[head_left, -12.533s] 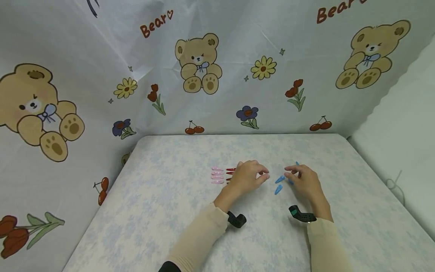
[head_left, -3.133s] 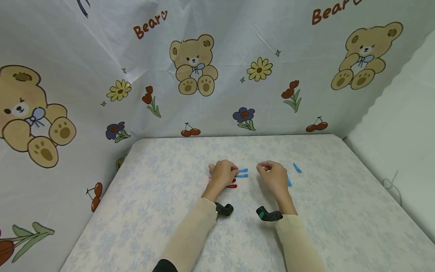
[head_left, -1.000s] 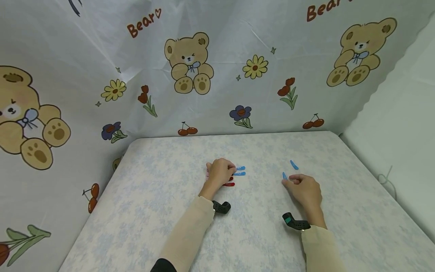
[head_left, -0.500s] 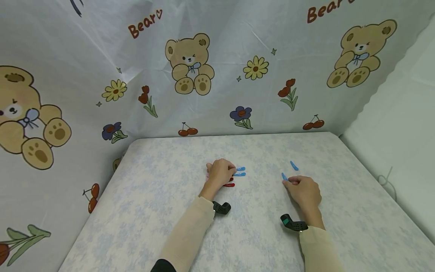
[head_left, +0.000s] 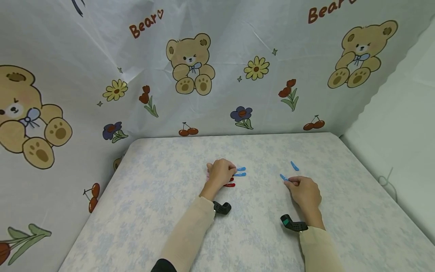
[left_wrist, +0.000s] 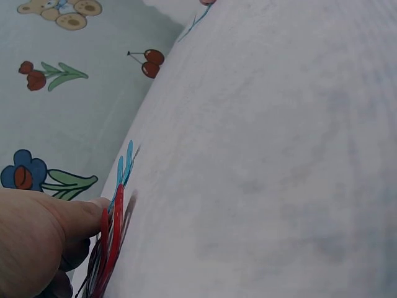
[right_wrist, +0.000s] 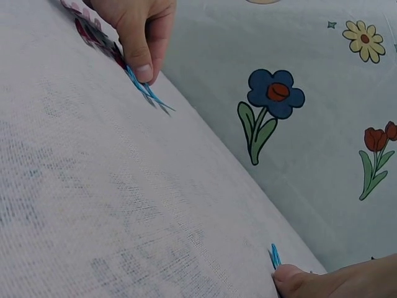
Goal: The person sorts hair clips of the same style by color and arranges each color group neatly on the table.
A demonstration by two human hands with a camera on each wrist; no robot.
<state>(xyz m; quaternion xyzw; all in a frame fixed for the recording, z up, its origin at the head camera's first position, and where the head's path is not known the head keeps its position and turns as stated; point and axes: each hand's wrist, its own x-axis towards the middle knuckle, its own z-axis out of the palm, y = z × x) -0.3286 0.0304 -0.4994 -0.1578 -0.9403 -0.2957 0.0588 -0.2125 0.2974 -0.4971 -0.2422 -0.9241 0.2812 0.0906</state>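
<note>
My left hand [head_left: 219, 175] is over the rows of hair clips, thumb and fingertip pinching the near end of a blue clip. Two blue hair clips [head_left: 240, 174] stick out to its right, with red hair clips [head_left: 230, 185] just below. Pink hair clips [right_wrist: 87, 12] are mostly hidden by that hand in the head view. Farther right, my right hand [head_left: 306, 192] pinches the end of another blue hair clip [head_left: 283, 177] between thumb and finger, at the tabletop. A loose blue hair clip [head_left: 294, 166] lies just beyond that hand.
The pale mottled table [head_left: 163, 189] ends at a hanging cloth printed with bears and flowers [head_left: 142, 56]. A white surface [head_left: 404, 132] rises along the right side, with a thin cord [head_left: 389, 181] on it.
My right hand has moved rightward from beside the left hand and taken hold of a blue hair clip, whose tip has swung left. Two blue clips joined the rows earlier. My left hand stays put.
</note>
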